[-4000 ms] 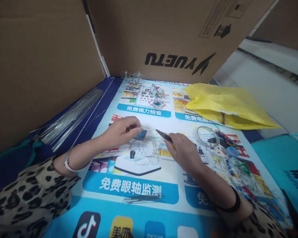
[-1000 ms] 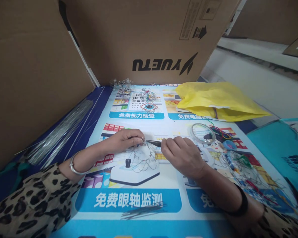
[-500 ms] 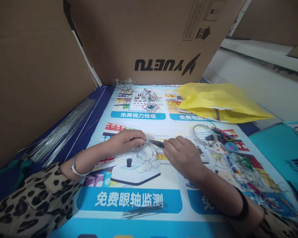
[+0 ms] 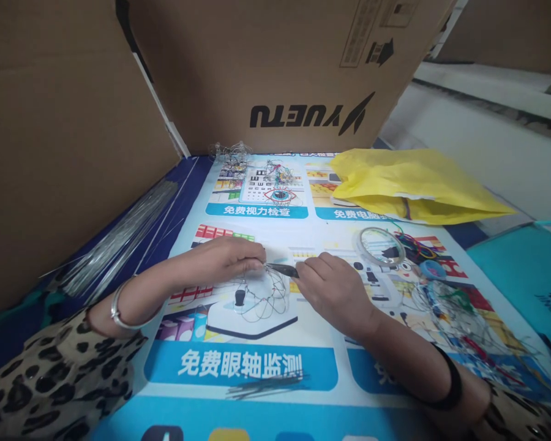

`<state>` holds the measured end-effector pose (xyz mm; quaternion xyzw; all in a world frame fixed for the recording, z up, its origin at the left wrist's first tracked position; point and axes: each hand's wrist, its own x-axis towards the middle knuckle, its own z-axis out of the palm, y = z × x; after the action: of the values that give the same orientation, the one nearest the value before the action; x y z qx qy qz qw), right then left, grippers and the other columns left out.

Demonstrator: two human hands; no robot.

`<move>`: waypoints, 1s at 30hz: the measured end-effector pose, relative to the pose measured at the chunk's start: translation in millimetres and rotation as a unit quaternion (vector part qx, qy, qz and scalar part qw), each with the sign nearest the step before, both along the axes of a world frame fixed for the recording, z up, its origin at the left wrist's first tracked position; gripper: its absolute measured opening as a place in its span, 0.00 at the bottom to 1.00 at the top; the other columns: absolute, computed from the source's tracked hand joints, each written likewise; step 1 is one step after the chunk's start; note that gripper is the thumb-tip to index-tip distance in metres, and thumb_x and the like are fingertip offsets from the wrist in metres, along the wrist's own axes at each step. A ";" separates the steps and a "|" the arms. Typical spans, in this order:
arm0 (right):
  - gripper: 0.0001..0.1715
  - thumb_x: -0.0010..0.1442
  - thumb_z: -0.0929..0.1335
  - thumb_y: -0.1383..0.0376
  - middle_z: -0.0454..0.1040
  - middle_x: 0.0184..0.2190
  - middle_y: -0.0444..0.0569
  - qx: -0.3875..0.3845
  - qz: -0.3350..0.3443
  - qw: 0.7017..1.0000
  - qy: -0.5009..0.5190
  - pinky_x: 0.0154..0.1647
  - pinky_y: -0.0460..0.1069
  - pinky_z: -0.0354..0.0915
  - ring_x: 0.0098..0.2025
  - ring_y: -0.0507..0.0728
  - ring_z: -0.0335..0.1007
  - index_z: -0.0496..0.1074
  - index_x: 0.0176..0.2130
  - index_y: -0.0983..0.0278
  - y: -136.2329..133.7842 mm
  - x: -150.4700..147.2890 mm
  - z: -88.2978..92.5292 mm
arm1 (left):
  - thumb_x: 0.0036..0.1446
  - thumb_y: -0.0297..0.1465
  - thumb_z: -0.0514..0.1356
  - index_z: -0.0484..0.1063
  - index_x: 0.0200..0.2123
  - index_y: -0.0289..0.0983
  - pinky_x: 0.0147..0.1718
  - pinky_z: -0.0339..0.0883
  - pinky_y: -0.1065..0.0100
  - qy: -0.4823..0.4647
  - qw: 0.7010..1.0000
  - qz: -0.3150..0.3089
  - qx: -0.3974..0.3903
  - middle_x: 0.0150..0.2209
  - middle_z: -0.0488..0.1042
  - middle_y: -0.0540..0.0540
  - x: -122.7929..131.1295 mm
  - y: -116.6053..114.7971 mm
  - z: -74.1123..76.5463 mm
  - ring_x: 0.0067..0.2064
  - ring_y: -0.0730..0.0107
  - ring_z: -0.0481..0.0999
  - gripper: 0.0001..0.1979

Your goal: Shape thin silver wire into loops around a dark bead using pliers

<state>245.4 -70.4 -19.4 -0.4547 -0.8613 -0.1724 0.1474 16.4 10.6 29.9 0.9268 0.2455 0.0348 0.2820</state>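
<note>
My left hand [image 4: 232, 258] is closed, thumb against fingers, pinching one end of a looped piece of thin wire [image 4: 269, 300]. The wire's loops hang below the fingertips, over the printed sheet. Wrapped in my right hand [image 4: 333, 291] is a pair of dark pliers [image 4: 282, 269]; their handles are hidden in the fist. The plier tips point left and meet the wire right at my left fingertips. Whether the jaws are closed on the wire is too small to tell.
Cut dark wires [image 4: 266, 386] lie near the front. A bundle of silvery wires [image 4: 119, 239] is at left. Tangled wire pieces [image 4: 459, 318], a clear ring-shaped spool [image 4: 381, 246] and a yellow bag [image 4: 413, 184] are at right. Cardboard [image 4: 280, 61] stands behind the printed sheet [image 4: 239, 410].
Both hands have shifted slightly left, with the pliers and the wire loops. The left forearm sits a little farther left. The view has tilted slightly.
</note>
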 end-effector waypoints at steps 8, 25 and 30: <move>0.06 0.58 0.63 0.68 0.68 0.26 0.47 -0.004 -0.010 1.000 0.003 0.32 0.50 0.49 0.31 0.54 0.57 0.68 0.30 0.64 0.1 5.0 2.4 | 0.62 0.35 0.47 0.66 0.36 0.37 0.34 0.58 0.75 -0.078 0.996 0.008 -0.033 0.33 0.70 0.50 3.5 3.7 -19.5 0.35 0.75 0.68 0.11; 0.09 0.59 0.62 0.67 0.68 0.25 0.47 0.005 -0.036 0.999 0.010 0.32 0.48 0.51 0.30 0.54 0.59 0.67 0.29 0.64 -4.9 15.1 5.7 | 0.59 0.32 0.50 0.67 0.33 0.35 0.33 0.61 0.73 -0.132 0.984 0.075 -0.088 0.30 0.69 0.50 18.7 1.8 -30.2 0.32 0.75 0.68 0.09; 0.08 0.59 0.62 0.67 0.68 0.25 0.47 0.006 -0.034 0.999 0.010 0.32 0.49 0.51 0.31 0.54 0.59 0.67 0.29 0.64 -5.9 15.2 5.9 | 0.59 0.33 0.50 0.68 0.33 0.35 0.32 0.60 0.72 -0.132 0.983 0.073 -0.102 0.30 0.70 0.50 19.1 2.1 -31.3 0.32 0.75 0.67 0.10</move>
<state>260.6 -76.3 -13.4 -0.4845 -0.8427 -0.1785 0.1527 35.5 12.7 -1.4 0.8602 0.2758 0.1519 0.4013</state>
